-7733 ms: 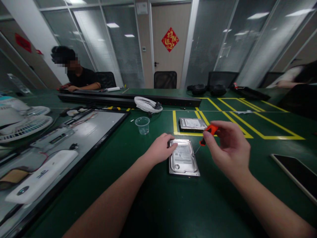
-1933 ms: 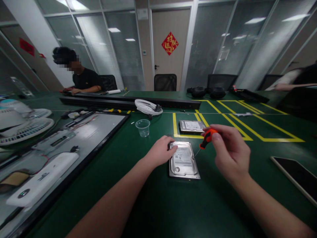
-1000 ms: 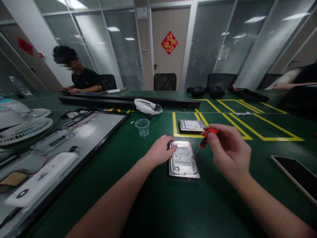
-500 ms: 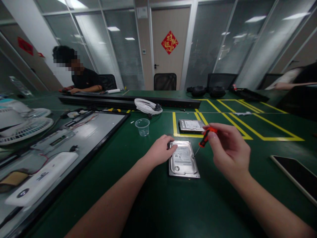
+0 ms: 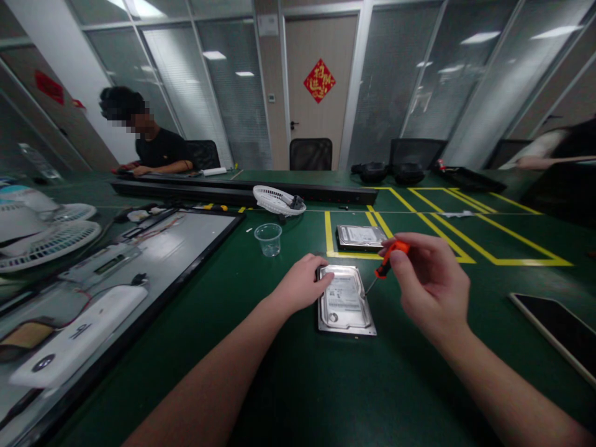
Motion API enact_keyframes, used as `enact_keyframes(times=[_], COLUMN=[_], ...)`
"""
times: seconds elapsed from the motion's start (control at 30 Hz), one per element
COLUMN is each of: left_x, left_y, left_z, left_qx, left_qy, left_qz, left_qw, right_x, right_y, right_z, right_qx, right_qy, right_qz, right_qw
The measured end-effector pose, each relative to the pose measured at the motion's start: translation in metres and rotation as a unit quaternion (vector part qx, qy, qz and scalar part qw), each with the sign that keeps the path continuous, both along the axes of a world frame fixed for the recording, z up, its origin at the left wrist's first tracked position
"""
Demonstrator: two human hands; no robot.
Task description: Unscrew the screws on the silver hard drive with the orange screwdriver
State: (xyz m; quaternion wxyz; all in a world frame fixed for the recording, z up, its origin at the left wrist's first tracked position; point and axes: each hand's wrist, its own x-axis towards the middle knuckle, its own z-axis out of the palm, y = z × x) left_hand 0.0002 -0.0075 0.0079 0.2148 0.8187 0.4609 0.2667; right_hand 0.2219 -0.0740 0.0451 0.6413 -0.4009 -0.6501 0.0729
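A silver hard drive (image 5: 345, 301) lies flat on the green table in front of me. My left hand (image 5: 305, 280) grips its far left corner, thumb on the top face and fingers over the edge. In my right hand (image 5: 431, 282) is a small orange-and-black screwdriver (image 5: 391, 259), pinched by the handle. The screwdriver slants down to the left, its tip at the drive's right edge; whether it sits in a screw is too small to tell. Behind, a second hard drive (image 5: 361, 236) rests inside a yellow taped rectangle.
A clear plastic cup (image 5: 269, 241) stands left of the drives, with a white fan grille (image 5: 279, 202) behind it. On the left lies a large panel (image 5: 186, 248) bearing electronic parts. A tablet-like device (image 5: 556, 332) is at right. A person (image 5: 161, 149) sits across the table.
The screwdriver handle has turned slightly in my right hand, its tip staying at the drive's right edge. My left hand and the drive keep their place.
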Motion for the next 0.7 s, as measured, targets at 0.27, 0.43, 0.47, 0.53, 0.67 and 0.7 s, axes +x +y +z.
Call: enact_keyframes(times=[0.27, 0.43, 0.47, 0.53, 0.67, 0.7], left_x=[-0.0003, -0.0006, -0.0005, -0.0002, 0.0003, 0.0003], left_y=[-0.0007, -0.0009, -0.0011, -0.0015, -0.0017, -0.0014], left_z=[0.0003, 0.0013, 0.0016, 0.0021, 0.0015, 0.0010], left_qx=[0.000, -0.002, -0.005, -0.008, -0.005, -0.003], left_qy=[0.001, -0.001, -0.001, -0.001, -0.001, -0.001], left_qz=[0.002, 0.002, 0.003, 0.003, 0.000, -0.002], left_qw=[1.000, 1.000, 1.000, 1.000, 1.000, 1.000], right_x=[0.0024, 0.0017, 0.0013, 0.0004, -0.0008, -0.0011], right_y=[-0.0009, -0.0007, -0.0010, -0.0017, -0.0019, -0.0016], right_z=[-0.0017, -0.0012, -0.0005, 0.0008, 0.0010, 0.0001], right_qx=[-0.009, -0.004, -0.003, -0.003, -0.005, -0.003], right_qy=[0.009, 0.001, 0.000, -0.002, -0.008, -0.013], right_qz=[0.013, 0.000, -0.002, -0.005, -0.009, -0.011], right_qw=[1.000, 1.000, 1.000, 1.000, 1.000, 1.000])
